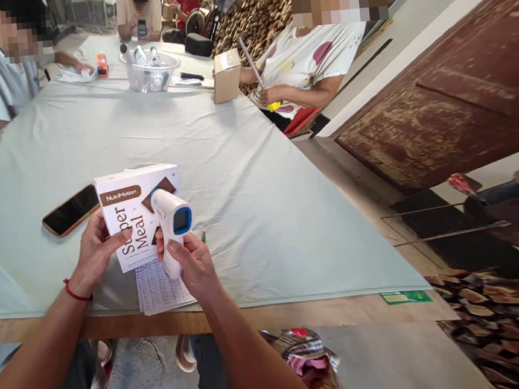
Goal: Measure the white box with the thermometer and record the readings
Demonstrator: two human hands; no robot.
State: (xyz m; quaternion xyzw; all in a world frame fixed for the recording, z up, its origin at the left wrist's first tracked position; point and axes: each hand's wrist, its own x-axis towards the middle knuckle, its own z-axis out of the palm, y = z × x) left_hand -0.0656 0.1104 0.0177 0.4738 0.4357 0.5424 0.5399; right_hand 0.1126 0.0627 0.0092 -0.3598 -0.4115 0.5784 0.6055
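Observation:
A white NutriMotion "Super Meal" box is gripped at its left edge by my left hand, the thumb lying across its front. My right hand is wrapped round the handle of a white infrared thermometer with a blue-rimmed screen facing me. The thermometer's front end is close against the box face; I cannot tell if they touch. Handwritten sheets of paper lie under the box. To the left of it rests a phone with a dark screen. A pen tip shows beside my right hand.
A pale cloth covers the table. Farther back stand a plastic basket of bottles, a cardboard box and an orange item. Several people sit around the table; one at the right holds a tape measure. Firewood lies at right.

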